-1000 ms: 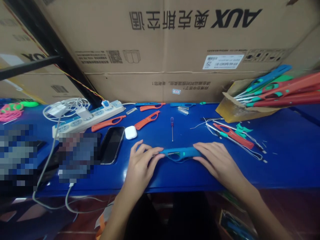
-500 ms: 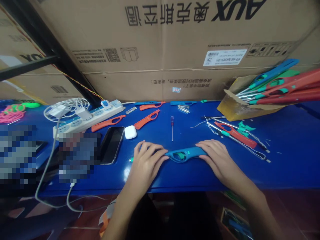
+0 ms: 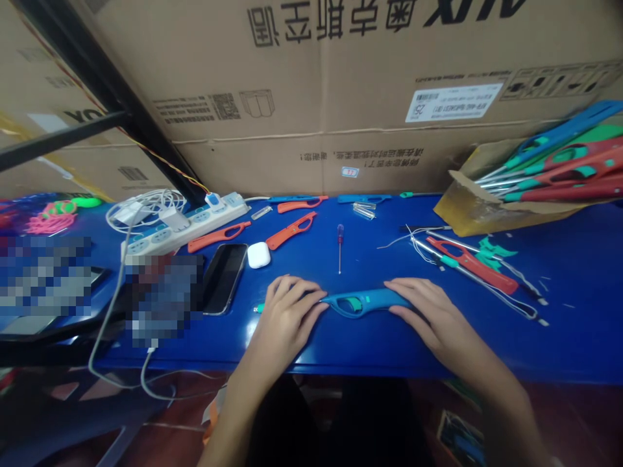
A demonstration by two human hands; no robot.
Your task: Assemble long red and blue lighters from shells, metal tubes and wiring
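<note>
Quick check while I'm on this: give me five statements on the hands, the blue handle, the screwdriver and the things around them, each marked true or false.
1. The left hand and right hand are at opposite ends of the blue handle. True.
2. The screwdriver is in the right hand. False: the screwdriver lies on the blue table, beyond the blue handle.
3. A white case lies beside the black phone. True.
4. The yellow bag is at the left end of the view. False: the yellow bag is on the right.
5. The power strip has nothing plugged into it. False: white plugs sit in it.
</note>
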